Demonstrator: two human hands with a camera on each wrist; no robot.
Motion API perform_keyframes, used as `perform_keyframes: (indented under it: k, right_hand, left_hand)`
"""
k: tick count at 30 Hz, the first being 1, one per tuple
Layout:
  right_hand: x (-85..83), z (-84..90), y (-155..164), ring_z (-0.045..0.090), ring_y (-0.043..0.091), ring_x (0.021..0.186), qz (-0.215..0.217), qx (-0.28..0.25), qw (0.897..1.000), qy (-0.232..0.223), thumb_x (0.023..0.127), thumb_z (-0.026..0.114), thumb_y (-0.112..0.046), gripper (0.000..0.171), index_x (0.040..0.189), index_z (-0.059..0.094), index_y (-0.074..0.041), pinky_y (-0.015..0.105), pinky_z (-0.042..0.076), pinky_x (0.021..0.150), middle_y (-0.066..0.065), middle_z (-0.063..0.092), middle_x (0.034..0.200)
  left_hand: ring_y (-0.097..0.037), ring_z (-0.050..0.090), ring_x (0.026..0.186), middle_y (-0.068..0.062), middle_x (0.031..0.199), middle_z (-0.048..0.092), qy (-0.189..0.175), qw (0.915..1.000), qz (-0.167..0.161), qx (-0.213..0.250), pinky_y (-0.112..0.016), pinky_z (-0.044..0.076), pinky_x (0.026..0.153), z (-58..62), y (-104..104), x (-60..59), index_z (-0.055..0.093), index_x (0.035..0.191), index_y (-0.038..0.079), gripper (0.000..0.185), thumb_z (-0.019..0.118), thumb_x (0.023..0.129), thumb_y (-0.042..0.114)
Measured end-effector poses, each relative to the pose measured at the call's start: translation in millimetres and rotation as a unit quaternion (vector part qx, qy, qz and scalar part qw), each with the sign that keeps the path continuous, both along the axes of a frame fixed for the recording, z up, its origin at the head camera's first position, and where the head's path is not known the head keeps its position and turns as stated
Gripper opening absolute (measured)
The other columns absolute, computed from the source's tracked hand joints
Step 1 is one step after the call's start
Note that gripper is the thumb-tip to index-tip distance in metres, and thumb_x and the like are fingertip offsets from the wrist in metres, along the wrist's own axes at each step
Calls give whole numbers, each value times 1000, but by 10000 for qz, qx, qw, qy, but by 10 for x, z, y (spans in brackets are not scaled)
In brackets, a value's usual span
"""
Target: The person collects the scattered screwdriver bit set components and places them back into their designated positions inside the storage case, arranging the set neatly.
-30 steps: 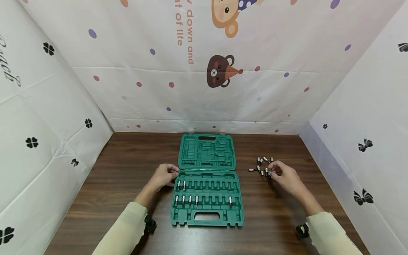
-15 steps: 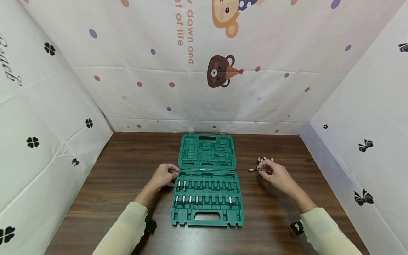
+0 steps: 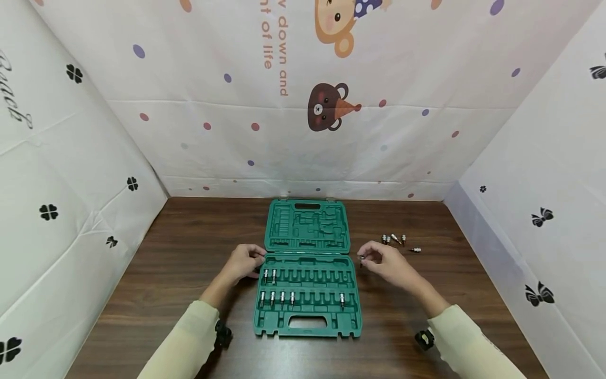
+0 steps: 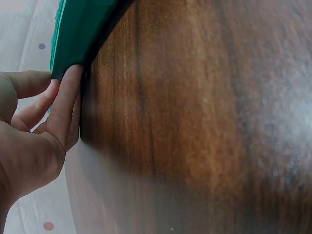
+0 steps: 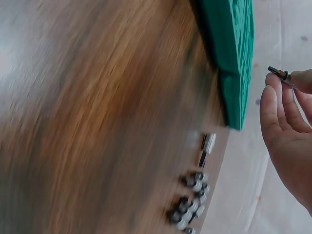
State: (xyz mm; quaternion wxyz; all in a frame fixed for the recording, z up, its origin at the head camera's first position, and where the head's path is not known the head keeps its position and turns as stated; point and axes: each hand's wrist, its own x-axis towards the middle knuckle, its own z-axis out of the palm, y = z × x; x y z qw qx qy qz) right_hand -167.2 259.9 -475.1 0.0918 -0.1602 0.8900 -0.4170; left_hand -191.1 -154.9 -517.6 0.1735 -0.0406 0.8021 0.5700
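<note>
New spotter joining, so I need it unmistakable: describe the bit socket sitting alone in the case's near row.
Start at the open green tool case mid-table and take its near tray. In the row nearest the handle cut-out, four bit sockets cluster at the left; the lone bit socket stands far right, with empty slots between.

- A small metal bit (image 3: 362,259), dark at its tip, is pinched in the fingertips of the right hand (image 3: 385,263), just beside the right edge of the case.
- A green plastic tool case (image 3: 307,266) is laid open and flat on the worktop. Its lid is turned away; seven bits stand in the slots of the near half.
- The case's left edge is touched by the left hand (image 3: 242,261).
- A few loose bits (image 3: 393,239) lie to the right.
</note>
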Motion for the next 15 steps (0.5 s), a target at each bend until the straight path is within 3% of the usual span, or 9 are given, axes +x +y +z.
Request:
perform_keyframes:
  k: [15]
  right_hand:
    - [22,53,-464,66,15,97,798,-362,9956,-335,101,68,-13,11,112,66,-12,27,59,80,7,70,108]
  left_hand:
    - [-24,67,86,-18,107,63,60,10000,-65,-16,-41,65,70,-16,-9,-23,68,118,-3,18,58,103,2]
